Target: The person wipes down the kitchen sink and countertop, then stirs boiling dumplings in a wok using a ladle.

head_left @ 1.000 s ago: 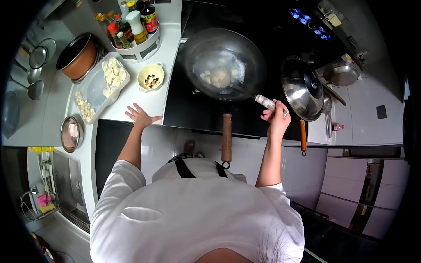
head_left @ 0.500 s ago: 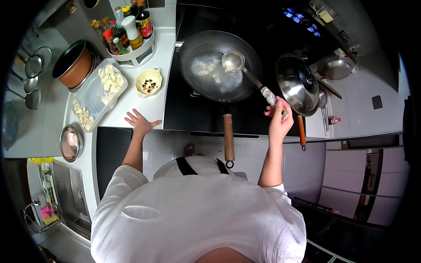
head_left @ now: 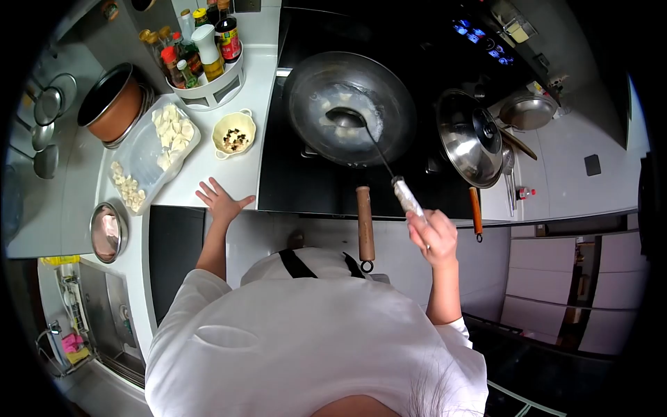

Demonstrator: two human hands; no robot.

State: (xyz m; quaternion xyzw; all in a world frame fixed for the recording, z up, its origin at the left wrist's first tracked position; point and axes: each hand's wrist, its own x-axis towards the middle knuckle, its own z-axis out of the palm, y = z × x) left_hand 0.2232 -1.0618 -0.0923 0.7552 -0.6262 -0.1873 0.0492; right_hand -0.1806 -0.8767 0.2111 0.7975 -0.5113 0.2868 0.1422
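Note:
My right hand [head_left: 435, 236] is closed around the pale handle of a ladle [head_left: 408, 197]. The ladle's bowl is down in the wok [head_left: 306, 132], in steaming water among several pale dumplings [head_left: 347, 99]. Toward me points the wok's wooden handle [head_left: 365, 222], which neither hand touches. My left hand [head_left: 222, 203] rests on the front edge of the white counter with its fingers spread. Nearest to it are a clear plastic tray [head_left: 145, 156] of dumplings and a small cream bowl [head_left: 233, 133] with dark bits in it.
A lidded pan [head_left: 458, 146] stands right of the wok, its wooden handle sticking out over the edge. Bottles in a white rack [head_left: 221, 90], a brown pot [head_left: 114, 111] and a metal bowl [head_left: 109, 233] occupy the left. Farther left is a sink [head_left: 104, 299].
My right hand has come down toward me and slightly left with the ladle. The ladle's bowl has turned over and moved left and lower in the wok. My left hand stays put.

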